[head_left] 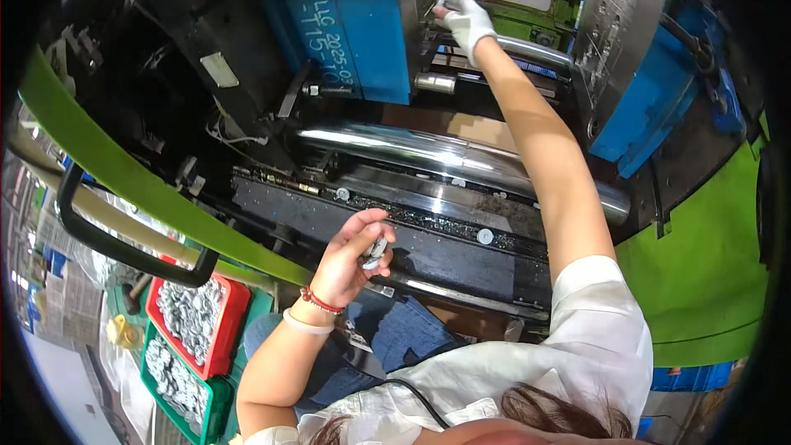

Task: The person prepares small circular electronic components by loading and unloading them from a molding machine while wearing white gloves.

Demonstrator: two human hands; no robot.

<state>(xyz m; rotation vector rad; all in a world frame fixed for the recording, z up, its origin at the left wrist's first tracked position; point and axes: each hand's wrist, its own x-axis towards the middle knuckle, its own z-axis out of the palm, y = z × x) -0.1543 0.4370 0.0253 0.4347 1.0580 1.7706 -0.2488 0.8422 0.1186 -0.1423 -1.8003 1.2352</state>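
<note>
My left hand [350,257], bare and with a red bracelet and a pale band at the wrist, is curled around several small grey metal parts [375,254]. It is above the dark ledge of the machine, near my lap. My right arm stretches far forward between the two mould halves. In a white glove with bare fingertips, my right hand [468,23] pinches at the inner edge of the left mould half [422,12]. Whatever lies between its fingertips is too small to make out. Facing it stands the right mould half [620,29], with holes and recesses in its steel face.
Shiny guide bars [395,147] cross below my right arm. Loose round grey pieces [485,236] lie on the dark ledge. At lower left, a red bin [239,313] and a green bin [216,412] hold many grey parts. A green door with a black handle [132,259] curves along the left.
</note>
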